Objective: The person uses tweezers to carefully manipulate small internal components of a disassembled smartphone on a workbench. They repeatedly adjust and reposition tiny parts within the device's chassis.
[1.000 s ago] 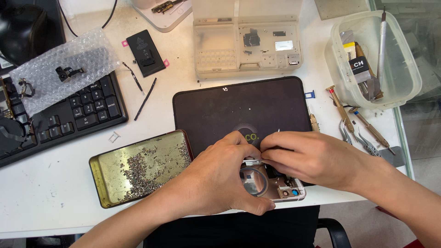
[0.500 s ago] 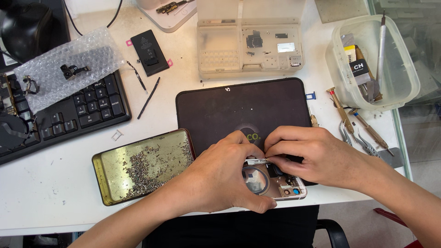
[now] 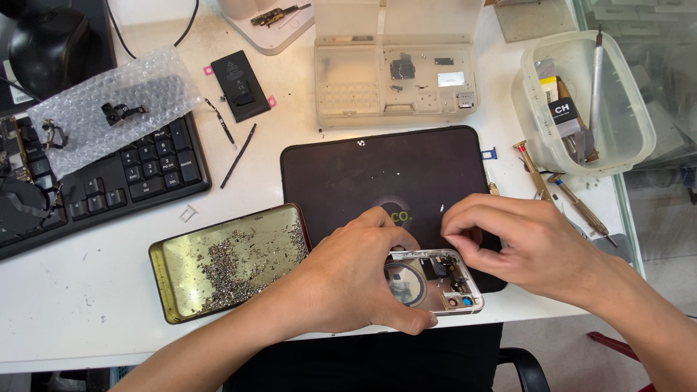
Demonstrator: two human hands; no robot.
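At the near edge of the dark work mat [image 3: 377, 170], an opened phone housing [image 3: 435, 282] lies face up, overhanging the mat toward the person. The left hand [image 3: 356, 279] cups its left end, fingers curled over the frame and thumb pressed along its near edge — a grip that seems meant to keep the shell from sliding. The right hand [image 3: 519, 247] hovers over the far right corner with thumb and forefinger pinched together above the camera end; whether something tiny sits between them cannot be made out.

Just left of the left wrist sits a shallow metal tray [image 3: 174, 283] strewn with small screws, within easy reach. Beyond the mat are a clear parts organiser [image 3: 396, 72], a loose black battery [image 3: 239, 85] and a keyboard [image 3: 109, 181] partly under bubble wrap [image 3: 94, 98]. Screwdrivers [image 3: 559, 185] lie right of the mat beside a clear plastic tub [image 3: 624, 109] — nothing crowds the housing itself.
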